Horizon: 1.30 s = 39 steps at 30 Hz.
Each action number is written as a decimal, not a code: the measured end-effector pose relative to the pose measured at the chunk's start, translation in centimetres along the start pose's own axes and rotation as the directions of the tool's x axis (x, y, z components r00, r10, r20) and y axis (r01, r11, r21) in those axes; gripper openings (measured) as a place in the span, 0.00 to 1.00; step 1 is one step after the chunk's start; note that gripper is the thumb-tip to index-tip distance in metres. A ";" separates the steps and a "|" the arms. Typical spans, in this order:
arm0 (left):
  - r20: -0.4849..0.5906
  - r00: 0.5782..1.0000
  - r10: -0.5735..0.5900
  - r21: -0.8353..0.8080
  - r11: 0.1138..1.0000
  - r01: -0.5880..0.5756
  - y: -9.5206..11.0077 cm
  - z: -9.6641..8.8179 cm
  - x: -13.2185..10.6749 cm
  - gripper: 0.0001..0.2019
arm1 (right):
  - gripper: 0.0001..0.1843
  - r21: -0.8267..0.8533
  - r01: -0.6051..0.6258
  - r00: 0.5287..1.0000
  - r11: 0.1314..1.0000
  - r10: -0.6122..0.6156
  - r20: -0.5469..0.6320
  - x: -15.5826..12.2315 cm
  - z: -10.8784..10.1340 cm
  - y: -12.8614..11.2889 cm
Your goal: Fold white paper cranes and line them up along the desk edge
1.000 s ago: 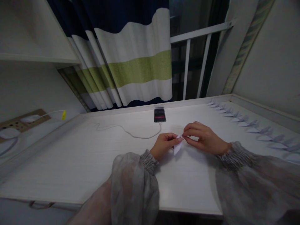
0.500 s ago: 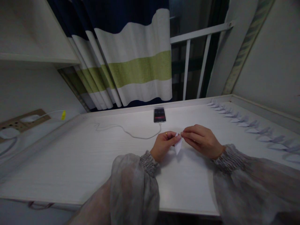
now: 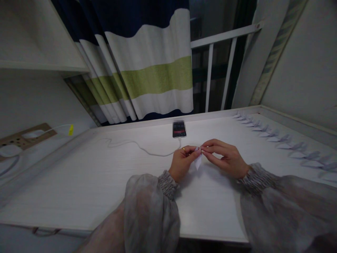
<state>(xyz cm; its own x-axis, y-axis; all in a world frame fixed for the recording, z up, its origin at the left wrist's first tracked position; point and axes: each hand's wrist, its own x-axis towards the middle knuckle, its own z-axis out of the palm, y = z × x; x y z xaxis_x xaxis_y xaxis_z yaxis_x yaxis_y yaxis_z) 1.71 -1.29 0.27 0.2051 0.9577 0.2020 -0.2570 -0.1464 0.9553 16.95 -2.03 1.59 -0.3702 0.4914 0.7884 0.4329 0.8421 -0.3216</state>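
A small folded white paper point(image 3: 198, 163) hangs with its pointed end downward, just above the table. My left hand point(image 3: 182, 162) pinches its upper part between thumb and fingers; a gold ring is on one finger. From the other side, the fingertips of my right hand point(image 3: 228, 158) are closed together at the paper's upper edge, touching the left thumb tip or very near it. The fingers partly hide the fold there. Along the right side stands a row of several folded white paper figures point(image 3: 273, 137), which look like origami cranes.
A phone point(image 3: 179, 130) lies behind my hands, with a white cable point(image 3: 150, 153) running left across the white table point(image 3: 86, 179). On the left wall is a power strip point(image 3: 28, 135) with plugs. A striped curtain point(image 3: 158, 77) and white railing point(image 3: 226, 38) stand at the back.
Both hands have shifted slightly left with the paper. My right fingertips have moved in against the paper's upper edge, and the right fingers are spread a little more.
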 end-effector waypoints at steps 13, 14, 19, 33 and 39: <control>0.058 0.998 0.016 0.097 0.995 -0.022 -0.5 -0.3 0.1 0.11 | 0.07 0.001 -0.025 1.000 1.000 0.025 -0.017 -0.1 0.0 0.4; 0.063 0.998 0.014 0.102 0.995 -0.021 -0.4 -0.2 0.1 0.11 | 0.07 -0.024 -0.006 1.000 1.000 0.006 -0.003 -0.1 -0.1 0.4; 0.050 0.999 -0.010 0.081 0.997 0.006 -0.3 -0.1 0.0 0.10 | 0.07 -0.190 0.069 0.997 0.979 -0.063 0.036 -0.1 -0.4 0.5; -0.001 0.994 0.106 0.154 0.982 -0.105 -0.3 -0.1 0.0 0.07 | 0.04 0.214 -0.166 0.985 0.963 0.170 -0.002 0.1 0.3 0.2; 0.020 0.991 0.134 0.198 0.971 -0.135 -0.6 -0.3 0.0 0.07 | 0.05 0.390 -0.334 0.938 0.858 0.344 0.047 -0.1 0.6 0.8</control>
<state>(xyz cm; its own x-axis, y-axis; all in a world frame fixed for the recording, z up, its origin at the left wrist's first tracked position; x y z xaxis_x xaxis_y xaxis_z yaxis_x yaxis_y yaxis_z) 1.58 -1.13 -0.35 0.1880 0.9243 0.3323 -0.0898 -0.3207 0.9429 16.85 -1.24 0.89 -0.2372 0.7608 0.6040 0.1743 0.6450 -0.7440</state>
